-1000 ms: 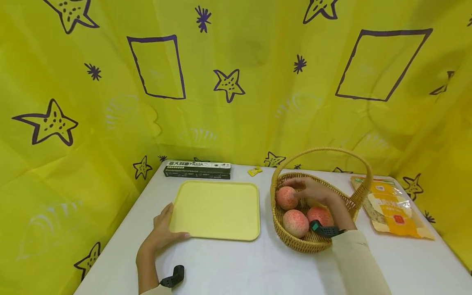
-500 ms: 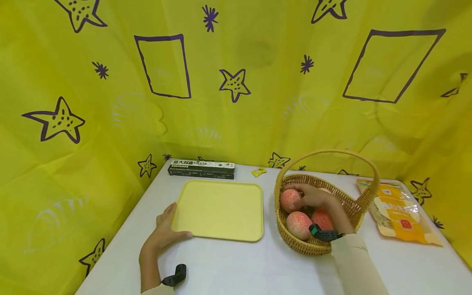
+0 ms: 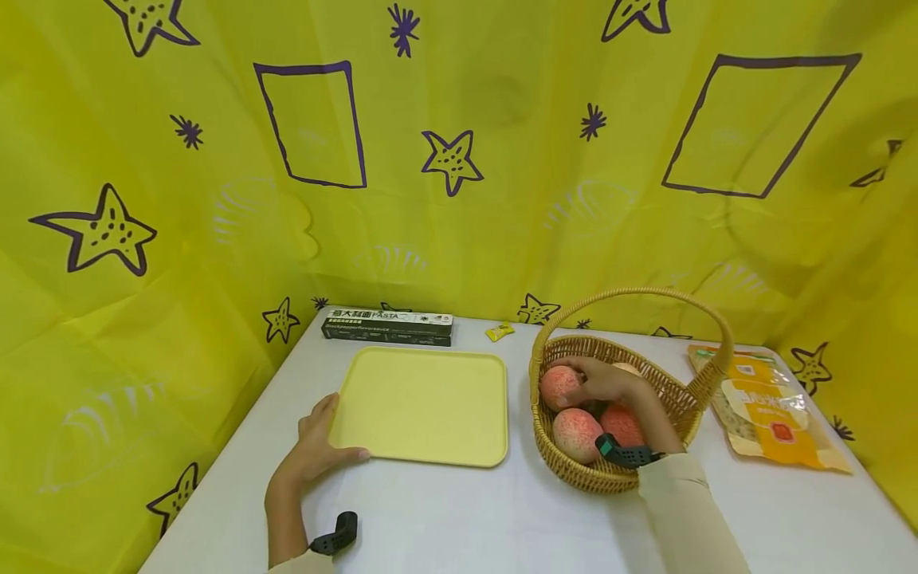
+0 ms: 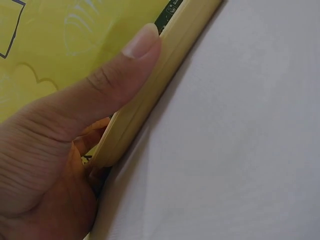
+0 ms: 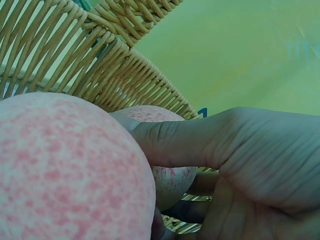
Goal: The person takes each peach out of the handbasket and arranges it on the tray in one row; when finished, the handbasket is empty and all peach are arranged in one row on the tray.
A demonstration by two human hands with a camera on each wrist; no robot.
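A wicker basket [image 3: 692,395] with a tall handle stands at the right of the white table and holds three pink-speckled peaches. My right hand [image 3: 601,381] reaches into it and grips the far left peach [image 3: 555,386]; in the right wrist view my thumb [image 5: 200,142] lies across that peach [image 5: 150,116], partly hidden behind a nearer peach [image 5: 65,165]. My left hand [image 3: 315,445] rests against the near left corner of a yellow tray [image 3: 423,402], fingers straight along its side. The thumb [image 4: 135,60] presses on the tray's rim [image 4: 150,100].
A dark pasta box [image 3: 387,327] lies behind the tray, with a small yellow wrapper [image 3: 498,332] beside it. An orange snack bag [image 3: 767,406] lies right of the basket. Yellow patterned cloth walls in the table on three sides.
My right hand has settled lower in the basket and its fingers have closed round the far left peach. The left hand stays at the tray's corner.
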